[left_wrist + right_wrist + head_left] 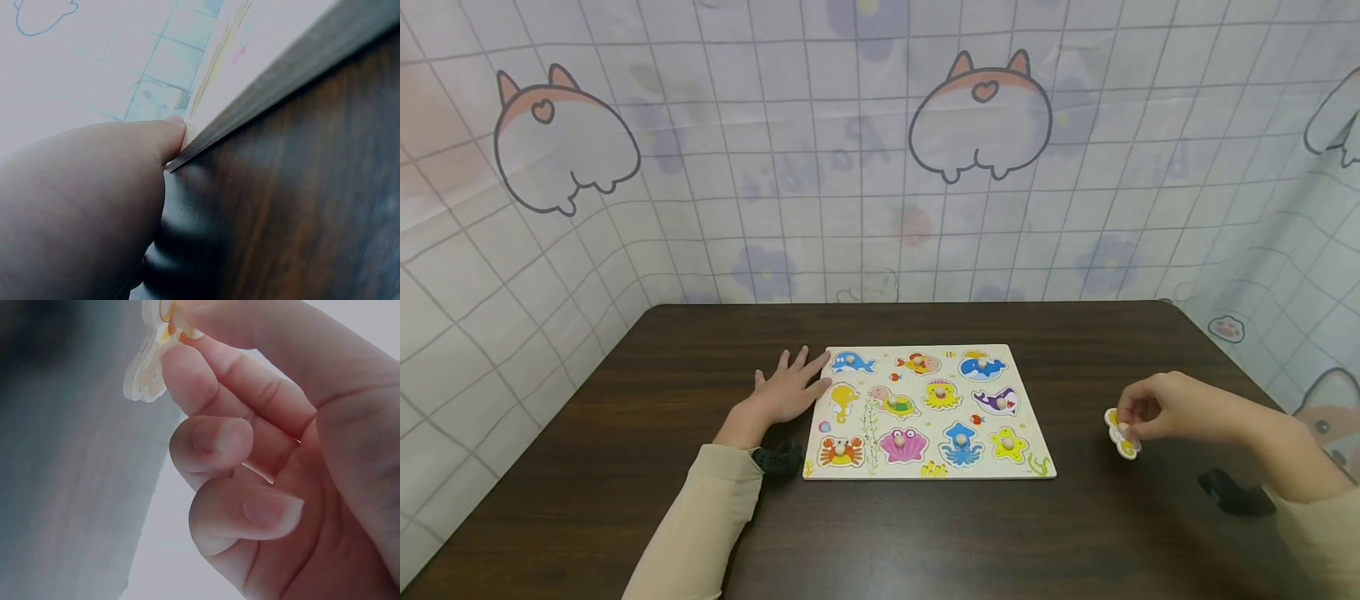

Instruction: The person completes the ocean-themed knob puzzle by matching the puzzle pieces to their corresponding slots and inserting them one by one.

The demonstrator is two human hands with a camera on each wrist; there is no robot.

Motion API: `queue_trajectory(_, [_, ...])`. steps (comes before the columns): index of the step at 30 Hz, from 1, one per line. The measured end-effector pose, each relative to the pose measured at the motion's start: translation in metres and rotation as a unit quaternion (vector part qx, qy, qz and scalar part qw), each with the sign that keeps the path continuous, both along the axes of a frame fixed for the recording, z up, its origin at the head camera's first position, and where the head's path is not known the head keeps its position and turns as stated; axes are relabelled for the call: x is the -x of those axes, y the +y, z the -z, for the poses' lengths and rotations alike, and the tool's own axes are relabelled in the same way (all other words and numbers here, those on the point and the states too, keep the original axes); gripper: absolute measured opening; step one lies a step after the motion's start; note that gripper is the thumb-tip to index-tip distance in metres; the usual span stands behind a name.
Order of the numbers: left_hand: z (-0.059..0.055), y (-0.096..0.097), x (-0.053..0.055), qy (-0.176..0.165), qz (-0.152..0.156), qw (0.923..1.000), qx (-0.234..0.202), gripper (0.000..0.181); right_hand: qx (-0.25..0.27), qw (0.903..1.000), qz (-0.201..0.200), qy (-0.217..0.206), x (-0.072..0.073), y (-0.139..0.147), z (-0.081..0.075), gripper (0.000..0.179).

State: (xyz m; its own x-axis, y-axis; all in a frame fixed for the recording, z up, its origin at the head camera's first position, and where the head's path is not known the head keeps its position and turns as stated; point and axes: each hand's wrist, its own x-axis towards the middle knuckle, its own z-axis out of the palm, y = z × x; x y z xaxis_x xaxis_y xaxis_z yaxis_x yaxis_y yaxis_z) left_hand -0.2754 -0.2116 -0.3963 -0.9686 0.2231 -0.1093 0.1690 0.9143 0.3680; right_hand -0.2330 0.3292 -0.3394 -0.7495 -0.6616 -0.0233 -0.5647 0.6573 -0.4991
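A pale wooden peg puzzle board [955, 469] with colorful sea animals lies on the dark table. My left hand [785, 392] is spread at the board's left side, with fingertips touching its edge; in the left wrist view the thumb [167, 134] meets a corner of the board [262, 81]. Off to the right of the board, my right hand [1165, 408] pinches a small yellow-and-white puzzle piece [1120, 437] by its knob. That piece [142, 378] hangs at the fingertips in the right wrist view, partly cut off by the frame. Which animal it shows, I cannot tell.
Among the board's pieces are a crab [841, 452], a pink shell [902, 446], a blue squid [961, 446] and a yellow starfish [1009, 445], with small round knobs. The dark wooden table [947, 542] ends at a patterned cloth backdrop [850, 225] behind and at both sides.
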Motion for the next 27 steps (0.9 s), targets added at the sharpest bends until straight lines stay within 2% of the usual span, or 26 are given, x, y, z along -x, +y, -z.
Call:
queue_trajectory(5, [-0.002,0.000,-0.001,0.000,0.002,1.0000,-0.002,0.065,-0.003,0.9998,0.014,0.016,0.003,-0.013,-0.015,0.014])
queue_trajectory(13, [-0.001,-0.001,-0.001,-0.002,0.006,1.0000,-0.004,0.064,0.002,0.9990,0.017,0.040,0.008,-0.052,-0.032,0.009])
queue_trajectory(20, [0.000,-0.001,-0.002,-0.001,0.005,1.0000,-0.002,0.064,-0.012,0.9983,-0.010,0.057,0.016,-0.084,-0.035,0.009])
queue_trajectory(27, [-0.001,-0.001,-0.001,0.003,0.006,1.0000,0.001,0.064,-0.031,0.9979,-0.022,0.052,0.025,-0.117,-0.037,0.009])
